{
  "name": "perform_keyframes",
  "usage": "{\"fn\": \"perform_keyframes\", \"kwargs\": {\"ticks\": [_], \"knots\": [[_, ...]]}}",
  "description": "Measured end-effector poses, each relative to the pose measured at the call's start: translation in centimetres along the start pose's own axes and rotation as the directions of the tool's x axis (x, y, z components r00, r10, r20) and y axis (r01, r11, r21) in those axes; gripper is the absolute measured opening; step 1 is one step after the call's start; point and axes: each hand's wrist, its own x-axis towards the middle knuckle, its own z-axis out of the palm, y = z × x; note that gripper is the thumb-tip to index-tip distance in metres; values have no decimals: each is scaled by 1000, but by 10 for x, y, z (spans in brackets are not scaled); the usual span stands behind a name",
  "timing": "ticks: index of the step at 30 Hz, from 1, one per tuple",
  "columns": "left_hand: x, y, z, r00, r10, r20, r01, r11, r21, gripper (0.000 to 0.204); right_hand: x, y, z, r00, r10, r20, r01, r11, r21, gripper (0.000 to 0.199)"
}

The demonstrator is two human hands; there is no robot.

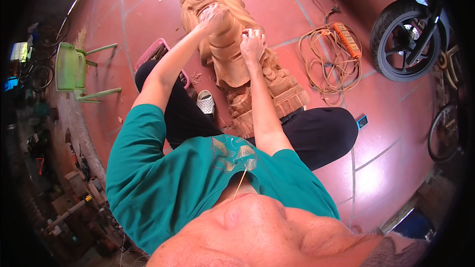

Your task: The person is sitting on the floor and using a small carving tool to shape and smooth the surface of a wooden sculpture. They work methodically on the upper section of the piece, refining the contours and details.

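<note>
A large carved wooden statue (232,59) of pale orange wood lies on the red tile floor between my legs. My left hand (213,16) is blurred and rests on the statue's upper part; what it holds cannot be made out. My right hand (253,43) presses on the carving a little lower, fingers curled, with something small and pale at its fingertips. A thin stick (241,183) juts up from my mouth over my green shirt.
A pink tray (153,52) lies left of my knee, a white sandal (206,102) by the statue. An orange power strip with coiled cord (336,44) lies to the right, a scooter wheel (405,39) beyond it. A green plastic chair (74,69) lies toppled at the left.
</note>
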Motion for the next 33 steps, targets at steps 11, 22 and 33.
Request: {"fn": "perform_keyframes", "kwargs": {"ticks": [11,22,33], "knots": [[10,7,-9,995,-95,-14,96,989,111,37,0,0,3,1000,-16,-16,16,1000,-7,10],[-60,45,-22,989,48,140,-44,998,-34,41,3,8,2,999,20,-30,-20,1000,-3,11],[-24,56,-17,999,-42,20,41,999,31,25,-1,6,4,998,-45,-54,43,999,-23,12]]}}
